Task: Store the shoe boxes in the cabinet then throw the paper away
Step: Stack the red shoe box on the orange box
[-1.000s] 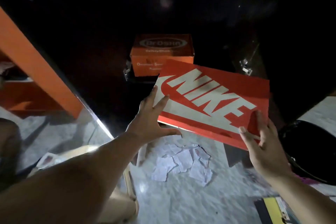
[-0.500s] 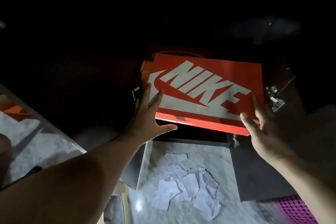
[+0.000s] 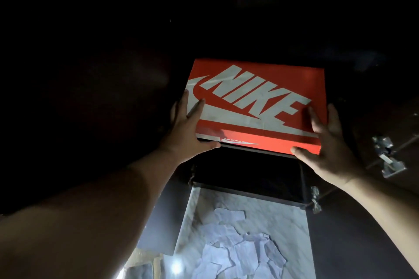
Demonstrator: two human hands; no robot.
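Orange shoe box (image 3: pixel 256 106) — big white NIKE lettering, lid closed.

Beyond the fingertips (image 3: pixel 186 97) of the left hand (image 3: pixel 184 133), the cabinet (image 3: pixel 249 172) interior is lost in darkness. The shoe box (image 3: pixel 256 102) hides whatever it rests on. Below the right hand (image 3: pixel 331 149), the scattered paper (image 3: pixel 238 253) is cut off by the bottom edge.
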